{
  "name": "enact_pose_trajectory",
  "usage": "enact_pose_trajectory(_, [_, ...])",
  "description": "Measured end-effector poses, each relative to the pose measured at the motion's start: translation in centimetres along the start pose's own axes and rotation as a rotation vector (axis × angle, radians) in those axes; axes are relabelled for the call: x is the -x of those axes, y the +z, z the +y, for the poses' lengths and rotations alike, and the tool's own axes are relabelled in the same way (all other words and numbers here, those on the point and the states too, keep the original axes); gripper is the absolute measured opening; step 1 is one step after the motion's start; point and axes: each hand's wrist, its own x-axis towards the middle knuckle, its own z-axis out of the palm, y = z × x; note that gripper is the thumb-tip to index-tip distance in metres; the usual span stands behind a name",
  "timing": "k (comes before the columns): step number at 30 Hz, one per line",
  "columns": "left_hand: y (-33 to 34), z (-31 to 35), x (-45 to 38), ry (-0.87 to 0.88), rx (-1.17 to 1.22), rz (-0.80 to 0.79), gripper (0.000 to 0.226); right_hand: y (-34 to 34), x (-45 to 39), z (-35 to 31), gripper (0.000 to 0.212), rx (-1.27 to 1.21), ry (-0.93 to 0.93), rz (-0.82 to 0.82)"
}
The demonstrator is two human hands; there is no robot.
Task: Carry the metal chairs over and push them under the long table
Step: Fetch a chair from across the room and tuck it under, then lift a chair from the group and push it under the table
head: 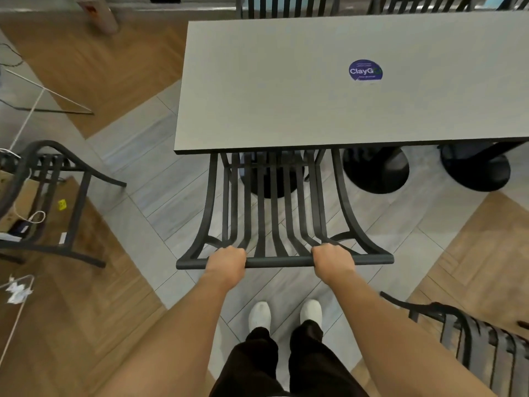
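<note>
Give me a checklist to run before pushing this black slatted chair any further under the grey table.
1. Left hand grips the black slatted metal chair's top rail: ok.
2. Right hand grips the same rail: ok.
3. Chair's seat under the long grey table: ok, its front is already hidden beneath the edge.
4. Chair legs clear of the round black table base: cannot tell.
5. White shoes behind the chair: ok.

floor: grey tiles (148, 156) in a diagonal band; wood herringbone (86, 310) either side
far left: pale pillar base (100, 15)
left: white cables (25, 121)
</note>
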Motion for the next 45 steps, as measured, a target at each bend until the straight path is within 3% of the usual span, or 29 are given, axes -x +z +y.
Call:
enact_pose_trajectory(4, [-0.5,-0.2,-0.7,0.007,0.077,-0.054,0.021,-0.4,-0.4,0.3,0.026,-0.070,-0.007,-0.031])
enact_pose_trajectory(8, [-0.7,-0.4,-0.2,0.024,0.173,-0.095,0.029,-0.8,-0.4,0.5,0.042,-0.189,-0.034,-0.117])
enact_pose_trajectory(13, [-1.2,-0.9,0.5,0.100,0.334,-0.125,0.069,-1.1,0.9,1.1,0.042,-0.227,-0.056,-0.084])
enact_pose_trajectory(16, [-2.3,-0.4,1.2,0.156,0.373,-0.101,0.076,-1.3,2.0,1.5,0.041,-0.254,-0.032,-0.057])
enact_pose_trajectory(19, [-3.6,1.1,1.6,0.201,0.342,-0.059,0.071,-1.8,3.7,1.9,0.042,-0.340,0.002,-0.017])
enact_pose_trajectory(24, [-5.9,5.5,2.5,0.358,0.156,0.033,0.040,-2.0,7.6,3.4,0.045,-0.503,0.084,0.107])
enact_pose_trajectory(28, [-6.8,9.8,3.2,0.489,0.006,0.116,0.034,-1.0,11.1,5.0,0.050,-0.589,0.199,0.212])
enact_pose_trajectory(31, [-6.5,13.1,4.5,0.587,-0.062,0.173,0.036,0.7,14.4,6.5,0.054,-0.622,0.296,0.187])
enact_pose_trajectory(36, [-4.6,19.2,7.4,0.738,-0.184,0.098,0.038,5.4,20.9,9.8,0.061,-0.655,0.441,0.158])
enact_pose_trajectory(45, [4.4,32.2,17.9,0.941,-0.370,-0.012,0.041,18.3,37.9,13.5,0.053,-0.860,0.715,0.224])
